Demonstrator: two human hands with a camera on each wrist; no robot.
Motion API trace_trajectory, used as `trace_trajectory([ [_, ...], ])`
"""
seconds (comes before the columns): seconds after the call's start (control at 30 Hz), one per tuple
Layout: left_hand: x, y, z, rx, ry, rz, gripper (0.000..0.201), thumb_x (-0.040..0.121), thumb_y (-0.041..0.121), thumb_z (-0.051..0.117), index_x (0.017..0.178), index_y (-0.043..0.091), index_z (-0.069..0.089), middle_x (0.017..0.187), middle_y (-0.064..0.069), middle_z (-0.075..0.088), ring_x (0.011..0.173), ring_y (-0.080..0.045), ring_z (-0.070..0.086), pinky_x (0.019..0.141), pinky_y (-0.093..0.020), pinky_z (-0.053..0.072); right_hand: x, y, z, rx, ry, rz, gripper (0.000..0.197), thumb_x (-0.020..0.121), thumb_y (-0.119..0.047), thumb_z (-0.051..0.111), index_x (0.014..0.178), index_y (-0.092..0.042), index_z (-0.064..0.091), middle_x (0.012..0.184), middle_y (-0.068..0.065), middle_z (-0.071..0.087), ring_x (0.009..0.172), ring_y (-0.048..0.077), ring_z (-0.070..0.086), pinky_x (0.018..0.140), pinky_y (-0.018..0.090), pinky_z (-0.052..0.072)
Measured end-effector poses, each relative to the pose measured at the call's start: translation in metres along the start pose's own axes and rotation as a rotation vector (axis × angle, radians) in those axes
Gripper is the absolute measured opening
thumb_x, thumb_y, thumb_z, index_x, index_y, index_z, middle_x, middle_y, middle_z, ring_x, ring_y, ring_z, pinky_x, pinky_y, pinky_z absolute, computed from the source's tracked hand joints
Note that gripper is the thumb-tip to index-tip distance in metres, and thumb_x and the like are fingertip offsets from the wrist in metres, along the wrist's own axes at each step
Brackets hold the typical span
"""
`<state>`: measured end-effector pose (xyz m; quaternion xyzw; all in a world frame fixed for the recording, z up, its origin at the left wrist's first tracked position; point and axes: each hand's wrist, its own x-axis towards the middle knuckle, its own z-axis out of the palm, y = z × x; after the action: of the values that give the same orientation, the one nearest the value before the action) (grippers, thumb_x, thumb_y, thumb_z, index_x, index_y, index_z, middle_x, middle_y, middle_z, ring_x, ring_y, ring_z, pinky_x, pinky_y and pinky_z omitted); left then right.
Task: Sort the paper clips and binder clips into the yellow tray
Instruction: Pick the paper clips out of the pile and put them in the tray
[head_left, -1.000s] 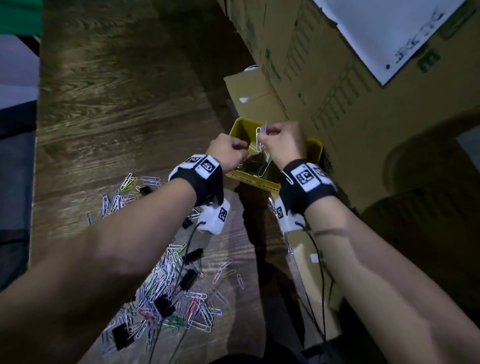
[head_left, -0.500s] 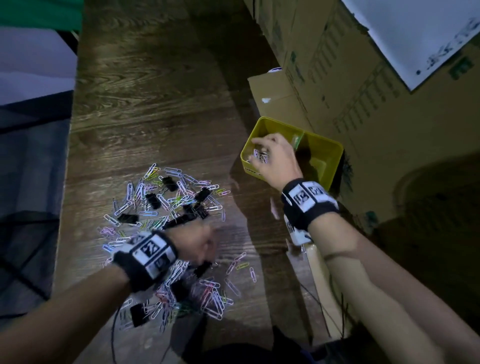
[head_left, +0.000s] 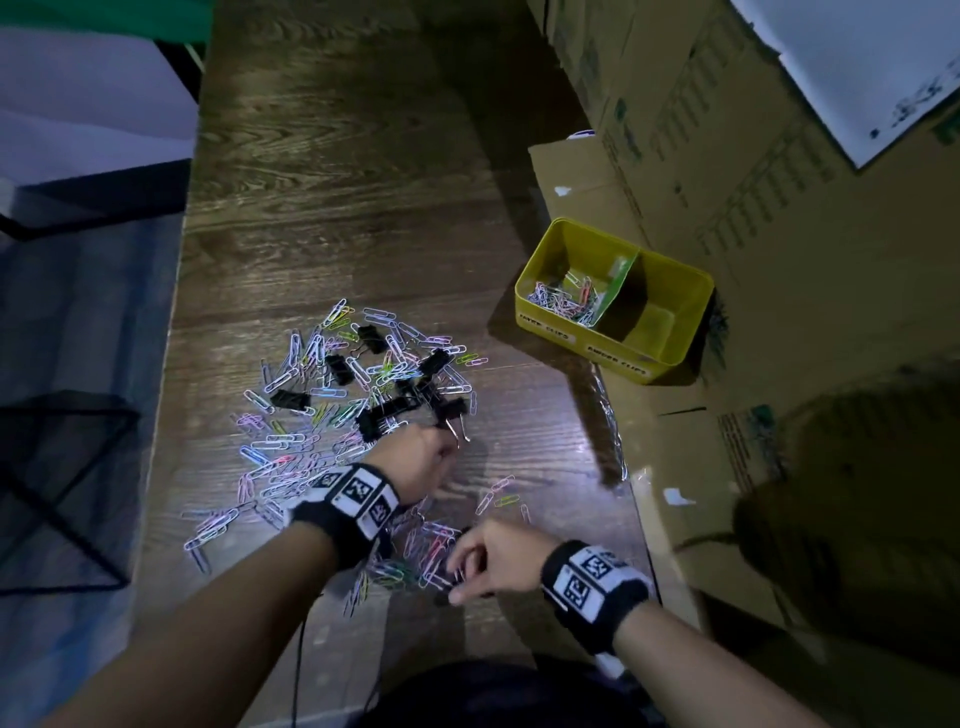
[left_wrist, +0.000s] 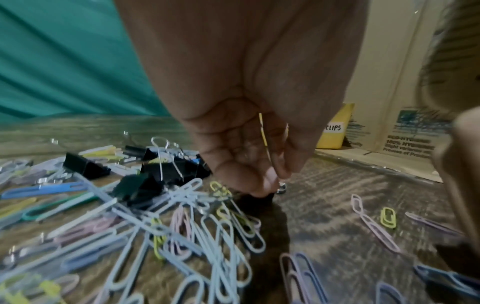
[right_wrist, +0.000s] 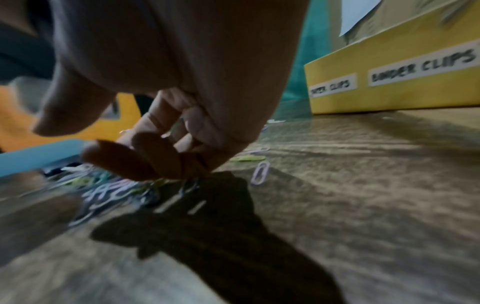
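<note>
the left hand (head_left: 423, 460) is at the pile of paper clips (head_left: 332, 415) and black binder clips (head_left: 374, 421) on the wooden table (head_left: 337, 182), its fingers closed together around the wire handle of one binder clip (head_left: 457, 428) at the pile's 4 o'clock edge. the right hand (head_left: 498, 561) is at 6 o'clock of the pile, fingers curled down onto some clips; if it really holds one, one cannot tell. the yellow tray (head_left: 691, 291) stands at 2 o'clock from the pile, well apart, beside cardboard boxes (head_left: 727, 130). paper clips (head_left: 563, 301) lie in its left compartment, labelled for paper clips.
</note>
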<state>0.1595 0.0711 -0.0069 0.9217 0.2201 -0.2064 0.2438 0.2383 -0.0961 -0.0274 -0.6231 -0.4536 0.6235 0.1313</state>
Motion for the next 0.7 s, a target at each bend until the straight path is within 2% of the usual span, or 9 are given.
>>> trace_trajectory([
  [0.1, -0.026, 0.007, -0.005, -0.031, -0.168, 0.047, 0.017, 0.084, 0.016, 0.045, 0.070, 0.019, 0.054, 0.071, -0.006, 0.063, 0.068, -0.025, 0.060, 0.060, -0.030, 0.049, 0.006, 0.000, 0.008, -0.038, 0.034, -0.003, 0.017, 0.078, -0.035, 0.075, 0.088, -0.028, 0.064, 0.076, -0.008, 0.064, 0.054, -0.007, 0.049, 0.054, 0.012, 0.035],
  [0.17, -0.051, 0.014, 0.002, 0.000, -0.391, 0.024, 0.016, 0.079, 0.008, 0.045, 0.077, 0.015, 0.060, 0.074, -0.004, 0.062, 0.071, -0.023, 0.061, 0.064, -0.030, 0.053, 0.008, 0.008, 0.004, -0.050, 0.145, 0.035, 0.024, 0.080, -0.037, 0.072, 0.101, -0.028, 0.064, 0.077, -0.010, 0.061, 0.065, 0.002, 0.054, 0.063, 0.019, 0.040],
  [0.23, -0.071, 0.018, 0.018, 0.116, -0.575, 0.003, 0.013, 0.079, 0.005, 0.048, 0.087, 0.001, 0.057, 0.082, -0.012, 0.062, 0.081, -0.027, 0.062, 0.070, -0.033, 0.051, 0.005, 0.018, -0.003, 0.011, 0.235, 0.056, 0.036, 0.082, -0.035, 0.070, 0.116, -0.025, 0.062, 0.075, -0.010, 0.060, 0.066, 0.004, 0.054, 0.067, 0.024, 0.045],
  [0.3, -0.082, 0.024, 0.035, 0.222, -0.634, -0.021, 0.019, 0.083, 0.011, 0.052, 0.091, -0.005, 0.057, 0.095, -0.018, 0.066, 0.092, -0.031, 0.064, 0.074, -0.036, 0.051, -0.003, 0.027, -0.009, 0.076, 0.346, 0.028, 0.030, 0.083, -0.032, 0.071, 0.112, -0.025, 0.065, 0.072, -0.012, 0.057, 0.060, -0.002, 0.049, 0.066, 0.020, 0.044],
  [0.37, -0.082, 0.029, 0.047, 0.228, -0.600, -0.047, 0.024, 0.086, 0.019, 0.052, 0.097, 0.001, 0.062, 0.103, -0.017, 0.066, 0.098, -0.032, 0.064, 0.076, -0.037, 0.051, -0.011, 0.036, -0.013, 0.027, 0.518, -0.001, 0.034, 0.080, -0.034, 0.072, 0.112, -0.026, 0.065, 0.082, -0.013, 0.055, 0.068, -0.003, 0.050, 0.070, 0.018, 0.044],
  [0.43, -0.073, 0.035, 0.050, 0.127, -0.481, 0.019, 0.019, 0.087, 0.025, 0.049, 0.095, 0.011, 0.060, 0.102, -0.014, 0.064, 0.093, -0.030, 0.063, 0.074, -0.035, 0.049, -0.016, 0.041, -0.013, -0.170, 0.621, 0.027, 0.062, 0.073, -0.049, 0.073, 0.128, -0.028, 0.052, 0.108, -0.007, 0.051, 0.096, 0.003, 0.049, 0.088, 0.023, 0.043],
  [0.5, -0.060, 0.041, 0.049, 0.031, -0.356, 0.109, 0.014, 0.085, 0.030, 0.049, 0.089, 0.018, 0.054, 0.095, -0.010, 0.062, 0.082, -0.027, 0.060, 0.068, -0.033, 0.046, -0.017, 0.040, -0.006, -0.343, 0.590, 0.118, 0.099, 0.063, -0.067, 0.069, 0.144, -0.027, 0.028, 0.129, 0.000, 0.036, 0.119, 0.016, 0.036, 0.102, 0.032, 0.038],
  [0.57, -0.048, 0.040, 0.050, -0.010, -0.319, 0.142, 0.012, 0.083, 0.031, 0.051, 0.081, 0.019, 0.052, 0.088, -0.005, 0.058, 0.075, -0.022, 0.053, 0.067, -0.033, 0.045, -0.014, 0.036, 0.006, -0.474, 0.547, 0.202, 0.122, 0.055, -0.076, 0.067, 0.149, -0.023, 0.009, 0.138, 0.005, 0.027, 0.127, 0.022, 0.027, 0.106, 0.038, 0.032],
  [0.7, -0.043, 0.018, 0.055, -0.128, -0.211, 0.124, 0.010, 0.070, 0.029, 0.045, 0.064, 0.022, 0.041, 0.070, 0.004, 0.052, 0.066, -0.020, 0.050, 0.062, -0.032, 0.046, -0.009, 0.027, 0.026, -0.589, 0.526, 0.229, 0.125, 0.058, -0.077, 0.064, 0.149, -0.018, 0.001, 0.147, 0.009, 0.017, 0.131, 0.027, 0.022, 0.107, 0.041, 0.025],
])
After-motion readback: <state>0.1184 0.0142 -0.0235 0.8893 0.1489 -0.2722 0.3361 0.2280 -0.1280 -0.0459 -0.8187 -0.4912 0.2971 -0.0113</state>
